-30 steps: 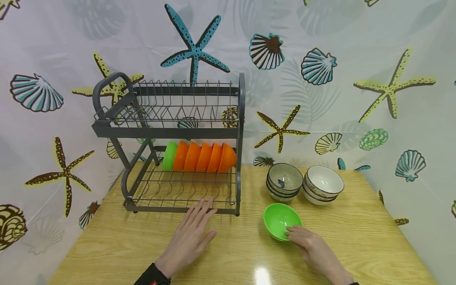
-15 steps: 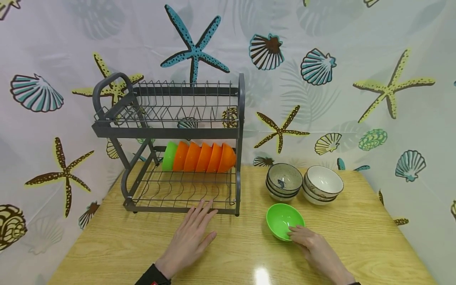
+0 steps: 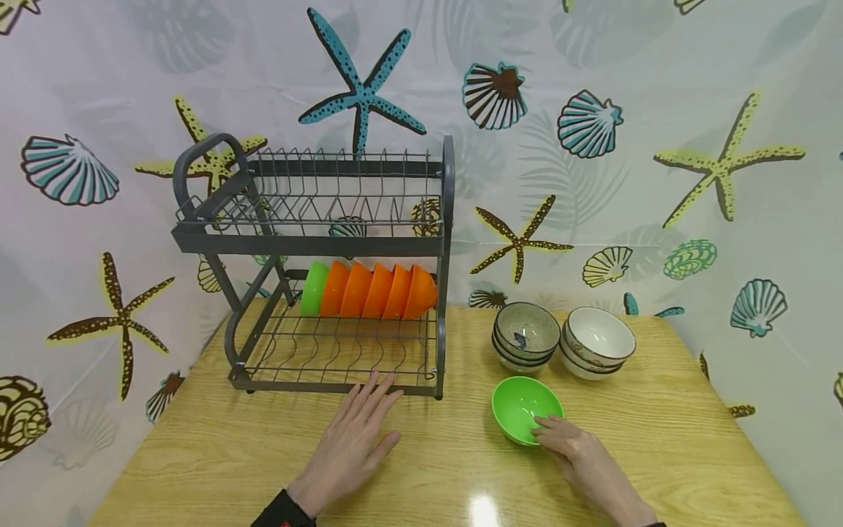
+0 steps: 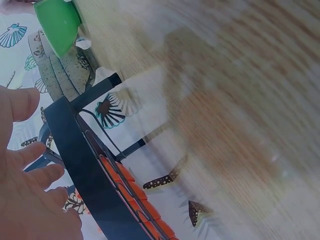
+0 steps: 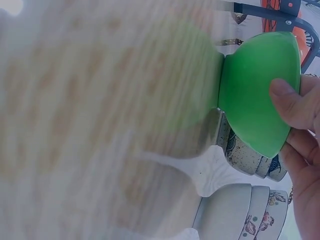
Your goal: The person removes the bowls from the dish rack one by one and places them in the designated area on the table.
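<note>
My right hand (image 3: 579, 457) pinches the near rim of a bright green bowl (image 3: 520, 402) that stands upright on the table. In the right wrist view the thumb presses the outside of the green bowl (image 5: 260, 85) while the fingers reach over its rim. My left hand (image 3: 349, 446), fingers straight and holding nothing, is palm down near the front bar of a dark grey dish rack (image 3: 329, 388). On the rack's lower level, a green bowl (image 3: 312, 289) and several orange bowls (image 3: 378, 293) stand on edge in a row.
Behind the green bowl stand a stack of grey speckled bowls (image 3: 527, 333) and a stack of white bowls (image 3: 599, 340). The rack's upper wire shelf (image 3: 336, 194) bears nothing. A patterned curtain (image 3: 612, 205) hangs behind the wooden table (image 3: 421, 483).
The green bowl and the right hand have shifted slightly to the right since one second ago, then stayed put. My left hand is nearly unmoved.
</note>
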Motion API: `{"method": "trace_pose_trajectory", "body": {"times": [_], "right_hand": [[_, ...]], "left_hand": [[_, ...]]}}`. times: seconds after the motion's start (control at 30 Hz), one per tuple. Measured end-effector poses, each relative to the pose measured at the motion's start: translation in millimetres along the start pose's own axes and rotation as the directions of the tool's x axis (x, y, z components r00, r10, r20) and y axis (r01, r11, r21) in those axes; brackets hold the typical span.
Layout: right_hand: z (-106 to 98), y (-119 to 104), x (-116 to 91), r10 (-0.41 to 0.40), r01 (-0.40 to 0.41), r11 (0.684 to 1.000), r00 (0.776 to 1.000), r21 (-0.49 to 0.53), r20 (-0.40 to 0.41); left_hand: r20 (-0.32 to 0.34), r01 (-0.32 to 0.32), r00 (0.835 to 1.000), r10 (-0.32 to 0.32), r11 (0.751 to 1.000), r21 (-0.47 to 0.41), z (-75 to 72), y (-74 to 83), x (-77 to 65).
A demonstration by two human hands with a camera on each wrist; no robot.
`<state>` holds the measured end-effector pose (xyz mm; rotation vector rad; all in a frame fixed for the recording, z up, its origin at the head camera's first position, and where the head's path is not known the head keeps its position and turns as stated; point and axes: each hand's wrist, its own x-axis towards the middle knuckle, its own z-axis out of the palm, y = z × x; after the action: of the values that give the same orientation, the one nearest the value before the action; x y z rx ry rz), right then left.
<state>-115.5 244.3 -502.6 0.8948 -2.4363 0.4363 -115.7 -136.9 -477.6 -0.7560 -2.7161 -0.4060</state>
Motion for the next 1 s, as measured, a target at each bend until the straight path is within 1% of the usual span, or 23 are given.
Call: {"method": "trace_pose_trajectory", "body": {"times": [0.27, 0.57, 0.67, 0.8, 0.9, 1.0], "right_hand": [[-1.6, -0.4, 1.0, 0.004, -0.004, 1.000, 1.000, 0.006, 0.013], [-3.5, 1.9, 0.6, -0.008, 0.007, 1.000, 1.000, 0.004, 0.012], [-3.4, 2.5, 1.3, -0.008, 0.008, 0.999, 1.000, 0.033, 0.004], [-0.8, 4.9, 2.0, -0.041, 0.042, 0.997, 0.999, 0.070, -0.012], [0.0, 4.8, 2.9, -0.065, 0.067, 0.995, 0.998, 0.071, -0.026], [0.2, 4.0, 2.7, -0.042, 0.045, 0.995, 0.999, 0.089, -0.033]], "left_hand": [[-0.016, 0.009, 1.000, -0.009, 1.000, -0.015, 1.6, 0.5, -0.5], [0.004, -0.001, 1.000, 0.001, 1.000, 0.018, 1.4, -1.2, -1.0], [-0.006, 0.001, 1.000, -0.001, 1.000, 0.009, 1.5, -0.9, -1.3], [-0.014, 0.004, 1.000, -0.004, 1.000, -0.003, 1.8, -0.7, -1.1], [-0.012, 0.003, 1.000, -0.003, 1.000, 0.008, 1.6, -0.5, -1.4], [-0.010, 0.006, 1.000, -0.006, 1.000, 0.013, 1.0, 0.0, -1.7]]}}
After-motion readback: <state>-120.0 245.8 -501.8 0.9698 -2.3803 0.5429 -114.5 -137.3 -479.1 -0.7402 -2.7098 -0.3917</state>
